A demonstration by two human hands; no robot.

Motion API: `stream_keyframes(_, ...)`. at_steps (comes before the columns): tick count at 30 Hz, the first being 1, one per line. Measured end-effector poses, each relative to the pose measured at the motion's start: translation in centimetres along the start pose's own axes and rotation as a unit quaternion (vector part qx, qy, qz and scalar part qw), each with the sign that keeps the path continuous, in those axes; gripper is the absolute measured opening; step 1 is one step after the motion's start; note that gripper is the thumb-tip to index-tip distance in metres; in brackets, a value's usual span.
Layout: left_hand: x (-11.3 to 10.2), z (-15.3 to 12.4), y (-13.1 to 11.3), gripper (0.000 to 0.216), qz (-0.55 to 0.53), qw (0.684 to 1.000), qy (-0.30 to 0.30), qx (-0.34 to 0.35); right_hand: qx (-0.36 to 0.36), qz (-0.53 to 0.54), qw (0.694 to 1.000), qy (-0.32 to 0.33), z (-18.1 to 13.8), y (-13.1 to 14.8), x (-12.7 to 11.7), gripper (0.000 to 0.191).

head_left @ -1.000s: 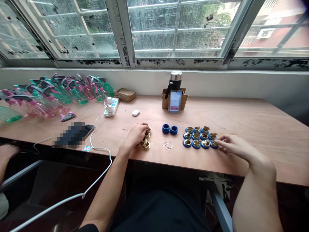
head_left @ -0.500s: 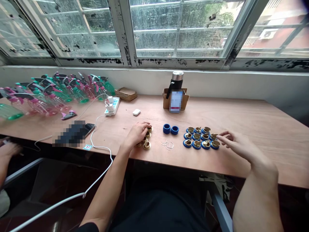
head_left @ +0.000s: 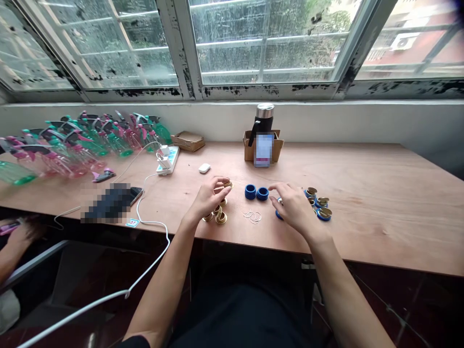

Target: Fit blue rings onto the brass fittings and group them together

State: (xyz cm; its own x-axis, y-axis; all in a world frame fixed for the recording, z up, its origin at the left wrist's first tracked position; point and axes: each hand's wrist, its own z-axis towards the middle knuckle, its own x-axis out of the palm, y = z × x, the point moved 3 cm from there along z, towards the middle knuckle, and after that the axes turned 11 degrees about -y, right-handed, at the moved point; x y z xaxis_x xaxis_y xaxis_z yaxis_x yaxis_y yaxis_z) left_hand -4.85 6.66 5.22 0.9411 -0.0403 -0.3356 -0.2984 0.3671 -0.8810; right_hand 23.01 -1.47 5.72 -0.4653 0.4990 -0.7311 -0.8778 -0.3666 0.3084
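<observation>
My left hand [head_left: 207,199] curls around a small brass cap [head_left: 228,184], which sits between fingers and thumb. Below that hand lies a loose group of brass caps [head_left: 220,217]. Two blue rubber rings [head_left: 255,193] stand on the plywood table [head_left: 366,212] between my hands, with thin wire rings [head_left: 252,217] in front of them. My right hand [head_left: 293,205] hangs spread over blue-ringed brass fittings [head_left: 323,208] and hides several of them. I cannot tell whether it grips one.
Pink-and-green spray bottles [head_left: 79,145] lie at the far left, beside a power strip [head_left: 168,160] with a white cable. A blurred phone [head_left: 108,203] rests near the table's front edge. A cardboard box [head_left: 263,147] and thermos [head_left: 264,116] stand by the window. A co-worker's hand [head_left: 20,237] shows at lower left.
My right hand has moved left, from the right side of the blue-ringed fittings to over them. The small brass cap in my left hand has risen slightly.
</observation>
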Motion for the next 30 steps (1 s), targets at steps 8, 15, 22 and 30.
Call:
stream_keyframes(8,1.0,-0.8,-2.6,0.038,-0.191,0.978,-0.025,-0.076,-0.041,-0.053,0.996,0.063,-1.0,1.0,2.8,0.024)
stream_keyframes(15,1.6,-1.4,-3.0,0.050,-0.256,0.961,-0.012,-0.108,-0.032,-0.018,0.996,0.080,-1.3,0.3,3.5,0.031)
stream_keyframes(22,2.6,-1.7,-2.2,0.058,-0.281,0.943,0.033,-0.174,-0.020,0.052,0.998,0.023,-0.4,0.0,1.8,0.030)
stream_keyframes(30,3.9,-2.4,-2.9,0.053,-0.289,0.937,0.051,-0.190,0.070,0.309,0.943,-0.098,-0.1,2.9,-0.5,0.010)
